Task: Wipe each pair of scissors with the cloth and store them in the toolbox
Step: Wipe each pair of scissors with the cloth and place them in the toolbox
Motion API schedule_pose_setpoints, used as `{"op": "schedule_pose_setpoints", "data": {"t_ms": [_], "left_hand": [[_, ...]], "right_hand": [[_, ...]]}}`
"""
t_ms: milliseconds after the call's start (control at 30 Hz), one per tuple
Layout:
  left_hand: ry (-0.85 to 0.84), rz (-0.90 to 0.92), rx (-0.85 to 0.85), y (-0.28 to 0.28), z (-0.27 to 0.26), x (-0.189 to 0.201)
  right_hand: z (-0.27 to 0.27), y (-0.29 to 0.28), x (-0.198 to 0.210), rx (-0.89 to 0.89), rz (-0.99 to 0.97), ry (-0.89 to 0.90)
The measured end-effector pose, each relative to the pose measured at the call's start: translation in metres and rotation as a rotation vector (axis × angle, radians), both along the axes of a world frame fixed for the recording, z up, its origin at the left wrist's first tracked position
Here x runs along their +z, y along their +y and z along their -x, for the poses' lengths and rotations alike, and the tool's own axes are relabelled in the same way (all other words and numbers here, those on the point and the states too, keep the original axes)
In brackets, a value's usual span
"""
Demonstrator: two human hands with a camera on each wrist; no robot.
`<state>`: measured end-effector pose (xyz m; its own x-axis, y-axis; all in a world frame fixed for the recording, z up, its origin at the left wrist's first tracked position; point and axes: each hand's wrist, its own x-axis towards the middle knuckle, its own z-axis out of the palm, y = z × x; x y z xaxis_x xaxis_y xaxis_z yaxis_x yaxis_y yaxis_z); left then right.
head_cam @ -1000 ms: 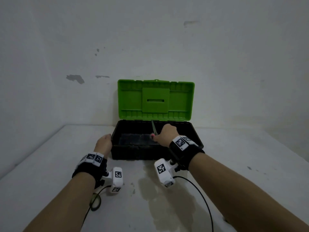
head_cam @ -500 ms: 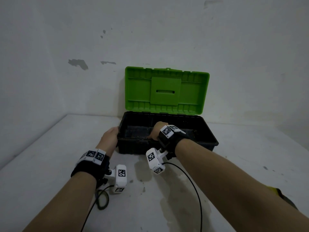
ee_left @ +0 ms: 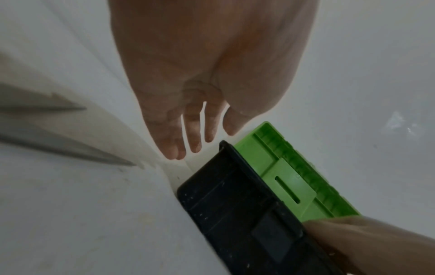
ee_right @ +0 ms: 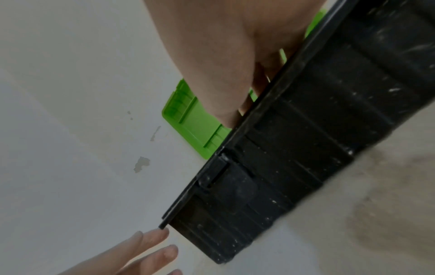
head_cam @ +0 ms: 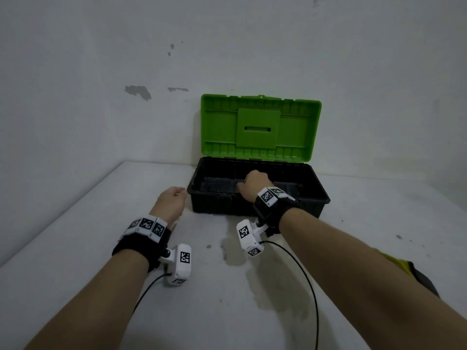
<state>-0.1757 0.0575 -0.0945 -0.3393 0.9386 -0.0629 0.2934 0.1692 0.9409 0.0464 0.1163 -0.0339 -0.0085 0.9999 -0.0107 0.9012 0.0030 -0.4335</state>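
The toolbox [head_cam: 222, 207] stands open at the back of the table, a black base with its green lid [head_cam: 260, 127] upright against the wall. My right hand [head_cam: 252, 181] reaches over the front rim into the base. Its fingers are hidden behind the rim [ee_right: 259, 115], so what they hold does not show. My left hand [head_cam: 180, 195] hovers just off the box's front left corner [ee_left: 222, 147], with its fingers [ee_left: 191, 141] straight and holding nothing. No scissors show in any view.
The pale table [head_cam: 214, 299] has stains in front of the box. A yellow and dark thing [head_cam: 401, 265] pokes out from behind my right forearm. The wall stands close behind the lid and on the left. Camera cables trail from both wrists.
My left hand has come off the box's front left corner. My right hand has sunk deeper into the box, and the scissor blade seen above it a second ago no longer shows.
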Motion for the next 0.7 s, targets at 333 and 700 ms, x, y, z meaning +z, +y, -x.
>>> {"op": "schedule_pose_setpoints", "data": {"t_ms": [333,700], "left_hand": [[0.579,0.241,-0.001,-0.105,-0.012,0.009],[0.913,0.532,0.019,-0.158,-0.030,0.014]], "right_hand": [[-0.062,-0.088,-0.015,0.014,-0.241,-0.111],[-0.177,-0.172,-0.033,-0.134,-0.264,-0.232]]}}
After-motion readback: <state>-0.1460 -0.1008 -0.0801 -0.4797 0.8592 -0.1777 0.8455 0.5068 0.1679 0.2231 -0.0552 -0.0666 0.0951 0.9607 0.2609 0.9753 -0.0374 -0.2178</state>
